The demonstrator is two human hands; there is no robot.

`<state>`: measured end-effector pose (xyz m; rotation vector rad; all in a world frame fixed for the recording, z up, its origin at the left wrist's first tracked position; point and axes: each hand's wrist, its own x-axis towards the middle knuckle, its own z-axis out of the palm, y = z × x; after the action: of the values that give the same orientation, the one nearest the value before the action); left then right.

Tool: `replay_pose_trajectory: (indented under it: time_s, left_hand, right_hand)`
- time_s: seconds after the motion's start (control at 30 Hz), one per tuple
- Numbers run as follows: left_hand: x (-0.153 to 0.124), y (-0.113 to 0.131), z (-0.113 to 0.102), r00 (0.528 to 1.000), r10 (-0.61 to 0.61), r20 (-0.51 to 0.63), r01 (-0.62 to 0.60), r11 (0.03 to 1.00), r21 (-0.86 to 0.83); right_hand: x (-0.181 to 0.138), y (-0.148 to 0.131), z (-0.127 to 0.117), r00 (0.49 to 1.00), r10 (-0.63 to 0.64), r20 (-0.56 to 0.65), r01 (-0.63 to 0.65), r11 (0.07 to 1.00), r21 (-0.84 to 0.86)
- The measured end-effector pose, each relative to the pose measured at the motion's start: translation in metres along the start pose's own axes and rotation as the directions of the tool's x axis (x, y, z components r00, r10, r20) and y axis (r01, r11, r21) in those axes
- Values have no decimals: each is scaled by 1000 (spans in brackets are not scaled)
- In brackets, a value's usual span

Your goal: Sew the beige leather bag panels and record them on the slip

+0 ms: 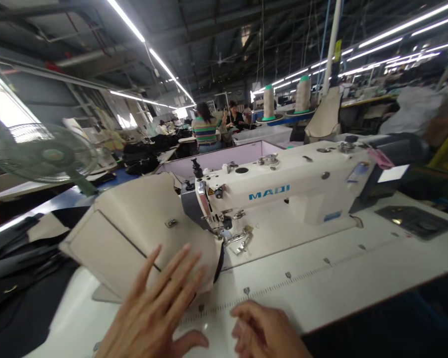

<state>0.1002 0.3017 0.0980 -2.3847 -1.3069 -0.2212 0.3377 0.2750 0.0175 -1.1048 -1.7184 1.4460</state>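
A beige bag piece [145, 214] with dark edging and a small metal fitting stands at the needle end of a white sewing machine [302, 194]. Its dark right edge reaches the presser foot area. My left hand [157, 303] is open, fingers spread, in front of the bag piece and partly covering it; whether it touches the piece I cannot tell. Lower right of it, my right hand [267, 328] is closed above the machine table [321, 283], fingers curled inward. Anything inside those fingers is hidden. A metal guide attachment [242, 241] sits right of the needle.
Dark fabric pieces [15, 288] lie at the left, below a green fan [48, 154]. Behind the machine are a pale purple bin [239, 154] and two thread cones [302, 94]. A person in a striped top [206, 130] stands farther back.
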Motion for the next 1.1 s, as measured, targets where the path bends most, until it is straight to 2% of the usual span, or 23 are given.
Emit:
replay_pose_trajectory:
  time_s: [0.13,0.27,0.33,0.43,0.47,0.53,0.63,0.73,0.87,0.93,0.97,1.03,1.1]
  left_hand:
    - [-11,-26,-4,999,30,-44,-26,996,88]
    - [-13,-30,3,996,-26,-85,29,999,41]
    - [-12,-26,7,993,-62,-97,63,998,8]
    - [-11,-20,9,986,-101,-133,96,995,-40]
    - [-11,-18,9,982,-120,-146,112,992,-62]
    - [-11,-15,9,974,-155,-163,136,983,-122]
    - [-9,-10,13,964,-188,-189,145,964,-221]
    - [-4,-5,17,958,-204,-200,133,937,-322]
    - [0,-2,20,950,-195,-243,77,903,-422]
    - [0,-3,20,948,-159,-277,30,908,-418]
    - [-1,-4,20,947,-128,-294,0,916,-401]
    - [-2,-6,19,946,-48,-321,-68,938,-340]
    - [0,-7,16,934,66,-351,-160,956,-246]
  right_hand:
    - [16,1,19,978,-149,-148,157,987,46]
    - [35,-6,45,939,-278,-203,261,960,-106]
    - [43,-19,43,915,-317,-250,256,935,-247]
    - [58,-45,21,870,-396,-293,277,885,-375]
    - [63,-55,12,864,-439,-246,322,859,-398]
    - [74,-70,-4,853,-517,-73,443,791,-422]
    - [87,-80,-15,826,-551,117,536,707,-460]
    - [95,-80,-15,814,-556,170,553,649,-522]
    - [96,-74,-11,789,-588,179,569,589,-574]
    - [92,-66,-7,769,-625,133,579,592,-561]
    - [87,-59,-4,757,-650,72,578,613,-540]
    - [75,-40,10,745,-655,-125,537,701,-469]
    - [61,-18,32,771,-541,-336,425,830,-361]
